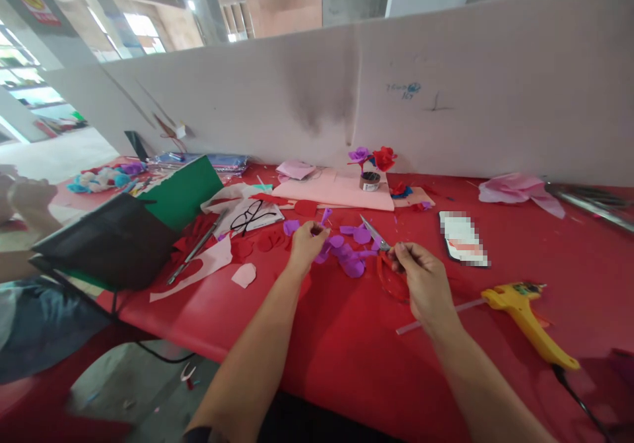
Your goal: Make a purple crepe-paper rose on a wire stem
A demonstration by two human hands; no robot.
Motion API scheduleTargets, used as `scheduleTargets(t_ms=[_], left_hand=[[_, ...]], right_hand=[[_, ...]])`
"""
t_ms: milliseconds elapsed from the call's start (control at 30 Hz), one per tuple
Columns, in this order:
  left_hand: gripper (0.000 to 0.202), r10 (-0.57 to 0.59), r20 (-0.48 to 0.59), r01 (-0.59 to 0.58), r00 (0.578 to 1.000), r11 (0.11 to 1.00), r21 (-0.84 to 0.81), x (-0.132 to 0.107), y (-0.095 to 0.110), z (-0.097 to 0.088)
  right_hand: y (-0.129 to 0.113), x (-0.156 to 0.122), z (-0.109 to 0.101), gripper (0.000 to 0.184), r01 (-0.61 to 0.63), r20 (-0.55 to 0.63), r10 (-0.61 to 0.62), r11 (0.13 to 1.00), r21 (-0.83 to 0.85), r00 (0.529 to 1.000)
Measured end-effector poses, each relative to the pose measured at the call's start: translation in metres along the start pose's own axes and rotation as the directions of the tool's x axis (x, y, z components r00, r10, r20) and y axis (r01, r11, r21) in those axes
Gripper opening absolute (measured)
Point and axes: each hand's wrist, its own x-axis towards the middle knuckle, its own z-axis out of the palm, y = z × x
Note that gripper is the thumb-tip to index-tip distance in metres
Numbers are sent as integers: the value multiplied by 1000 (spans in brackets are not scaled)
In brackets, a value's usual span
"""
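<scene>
Scissors (375,233) with red handles are gripped near the pivot by my right hand (424,279). Their blades point up and left, and the handles hang below my fingers. My left hand (307,243) is closed in a pinch on a small purple paper piece (326,216), part of which sticks up past the fingertips. Between the hands, several cut purple paper petals (352,265) lie loosely on the red table (341,344). Red paper petals (270,239) lie left of my left hand.
A yellow glue gun (529,317) and a phone (463,238) lie at right. Behind my hands, purple and red paper flowers (384,158) stand in a small brown holder (369,181) on pink sheets (321,189). Glasses (252,216) and a green board (193,192) are left, near another person's arm (37,205).
</scene>
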Motion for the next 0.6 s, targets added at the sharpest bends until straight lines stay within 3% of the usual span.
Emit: scheduleTargets(t_ms=[100, 200, 400, 600], left_hand=[[23, -10, 56, -6, 998, 959, 282, -2, -4, 2], [24, -8, 45, -9, 999, 932, 361, -7, -4, 6], [7, 18, 129, -60, 991, 943, 327, -5, -6, 8], [12, -85, 233, 73, 969, 996, 58, -9, 0, 8]], right_hand=[[0, 0, 0, 29, -5, 8, 5, 999, -35, 1000], [0, -2, 0, 29, 5, 15, -3, 996, -87, 1000], [0, -2, 1, 30, 10, 33, -6, 993, -114, 999], [-1, -2, 4, 28, -6, 83, 20, 988, -157, 996]])
